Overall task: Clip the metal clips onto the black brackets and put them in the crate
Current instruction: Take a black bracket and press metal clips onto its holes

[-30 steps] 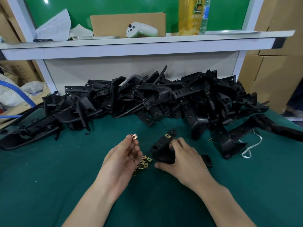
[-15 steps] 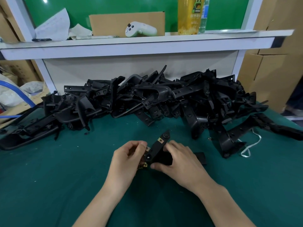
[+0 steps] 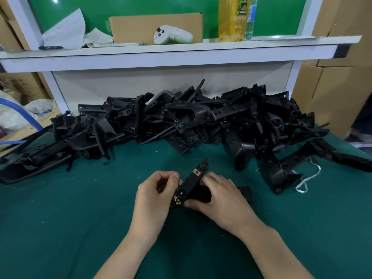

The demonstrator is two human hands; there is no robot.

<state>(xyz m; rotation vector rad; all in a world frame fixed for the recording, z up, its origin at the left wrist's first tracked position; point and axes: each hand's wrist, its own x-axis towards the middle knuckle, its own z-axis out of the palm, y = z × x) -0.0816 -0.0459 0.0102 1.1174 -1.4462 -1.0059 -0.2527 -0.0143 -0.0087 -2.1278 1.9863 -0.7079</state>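
Between your hands: one black plastic bracket [image 3: 193,185], one brass metal clip [image 3: 196,172] fitted.
Left hand [image 3: 155,196]: pinches a second clip [image 3: 180,180].
Right hand [image 3: 219,198]: grips bracket.

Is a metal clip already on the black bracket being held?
On: a gold metal clip sits near the upper end of the black plastic bracket.

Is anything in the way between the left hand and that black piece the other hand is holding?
Nothing visible. The left hand pinches a metal clip right at the edge of the black bracket, which the right hand grips. The loose clips lie below, not between.
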